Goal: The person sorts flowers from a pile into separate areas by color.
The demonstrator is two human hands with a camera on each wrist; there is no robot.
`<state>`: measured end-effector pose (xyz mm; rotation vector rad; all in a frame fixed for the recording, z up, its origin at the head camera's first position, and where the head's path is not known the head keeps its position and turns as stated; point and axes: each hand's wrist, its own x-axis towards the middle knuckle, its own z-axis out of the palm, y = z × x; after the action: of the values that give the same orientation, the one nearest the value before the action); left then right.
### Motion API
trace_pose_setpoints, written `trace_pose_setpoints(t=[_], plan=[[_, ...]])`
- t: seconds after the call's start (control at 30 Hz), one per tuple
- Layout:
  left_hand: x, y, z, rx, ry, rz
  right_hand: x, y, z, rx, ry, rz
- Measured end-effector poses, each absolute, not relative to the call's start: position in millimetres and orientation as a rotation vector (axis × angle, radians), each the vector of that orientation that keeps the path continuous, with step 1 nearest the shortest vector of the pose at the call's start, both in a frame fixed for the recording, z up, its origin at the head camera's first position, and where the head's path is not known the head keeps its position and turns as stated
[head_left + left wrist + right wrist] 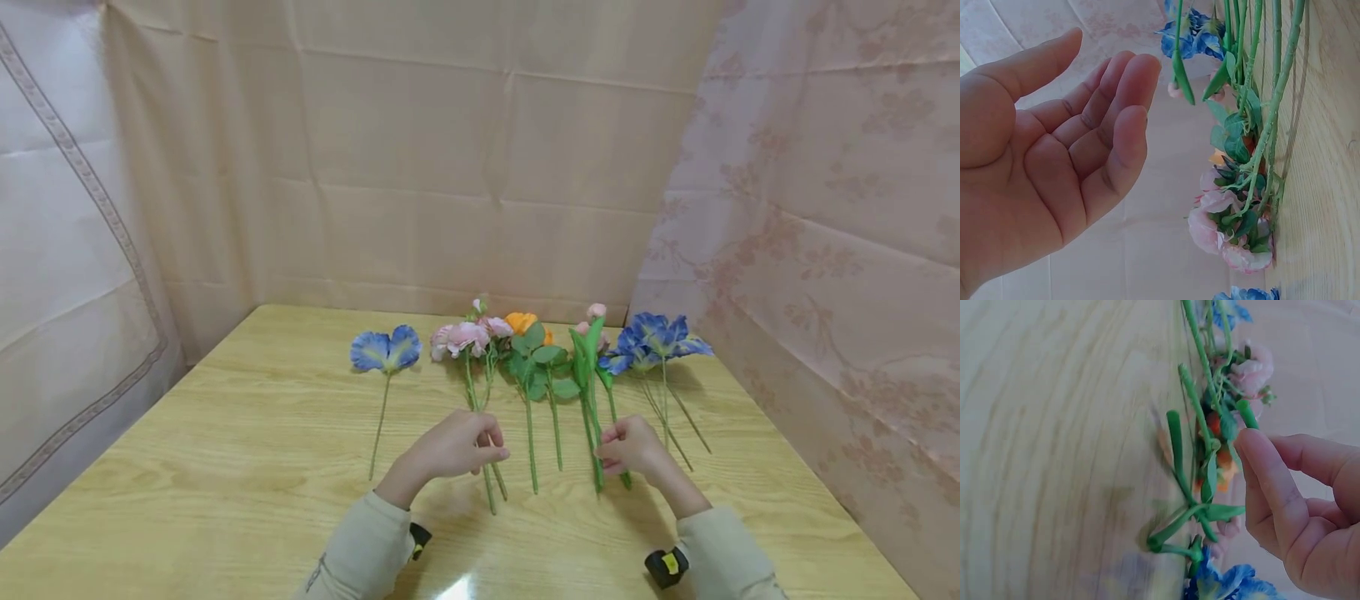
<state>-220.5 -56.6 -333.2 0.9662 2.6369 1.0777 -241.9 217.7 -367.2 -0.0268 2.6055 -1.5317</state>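
My right hand [639, 450] pinches the green stem of a pink tulip [592, 354] between thumb and fingers. In the right wrist view, the stem's cut end [1246, 414] pokes out past the fingertips. Other tulip stems [1175, 450] lie on the table close by. Over the stems of the pink peony-like flowers [468, 337] hovers my left hand [453, 447], its fingers loosely bent and the palm bare in the left wrist view. Those pink blooms [1210, 228] are apart from the left fingers.
Orange flowers with broad leaves [521, 323] lie between the pink blooms and the tulips. One blue iris [386, 350] lies at the left; several more blue irises [660, 337] lie at the right. Curtains [465, 167] enclose the wooden table [247, 433] at the back and sides.
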Motion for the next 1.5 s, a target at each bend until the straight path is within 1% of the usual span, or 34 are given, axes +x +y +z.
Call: trace_pose_setpoints(t=[0.53,0.83,1.5], plan=[[-220.8,-59.2,-337.3,0.998,2.596,1.110,-257.3,231.1,-367.5,-0.021,2.549,-1.443],[-220.0,-60.0,-339.0,0.973,2.592,1.084,-265.0,231.7,-378.2,0.061,2.575,-1.370],[-221.2,-63.0,-342.3,0.965,2.588,1.066,-260.7,226.0,-379.0,0.063,2.581,-1.341]])
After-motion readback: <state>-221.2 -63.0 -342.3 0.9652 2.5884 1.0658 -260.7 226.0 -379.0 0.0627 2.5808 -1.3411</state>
